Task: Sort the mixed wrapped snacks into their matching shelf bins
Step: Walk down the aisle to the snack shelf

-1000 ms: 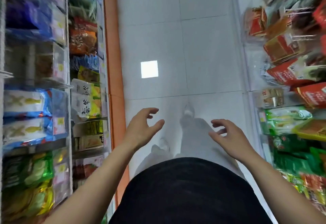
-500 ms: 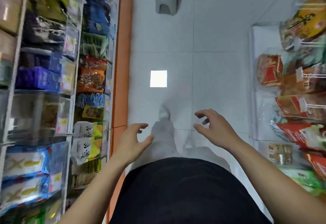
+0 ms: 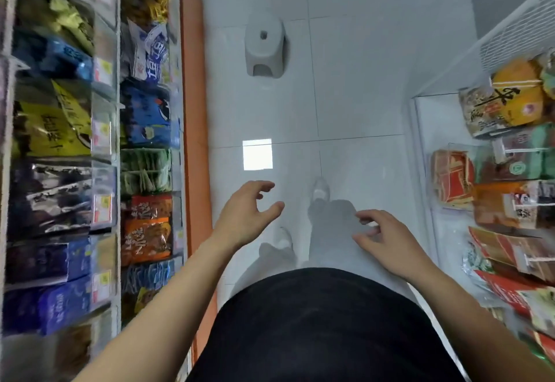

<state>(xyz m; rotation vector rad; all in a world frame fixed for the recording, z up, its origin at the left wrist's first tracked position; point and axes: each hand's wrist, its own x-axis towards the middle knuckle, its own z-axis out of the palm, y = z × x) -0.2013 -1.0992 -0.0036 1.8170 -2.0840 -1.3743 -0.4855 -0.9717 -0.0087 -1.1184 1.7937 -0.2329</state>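
Observation:
I stand in a narrow shop aisle, looking down. My left hand and my right hand hang in front of my waist over the white tiled floor, fingers apart and curled, holding nothing. Clear shelf bins on the left hold wrapped snacks: yellow packs, blue packs, green packs, orange packs. On the right, a white shelf carries red packs, orange packs and a round yellow pack. Neither hand touches any shelf.
A grey plastic step stool stands on the floor ahead in the aisle. An orange base strip runs along the foot of the left shelf. A bright square light reflection lies on the tiles. My feet show below my hands.
The view has moved forward along the aisle; the stool came into view and nearer, and different bins pass on both sides. Both hands stay empty in front of me.

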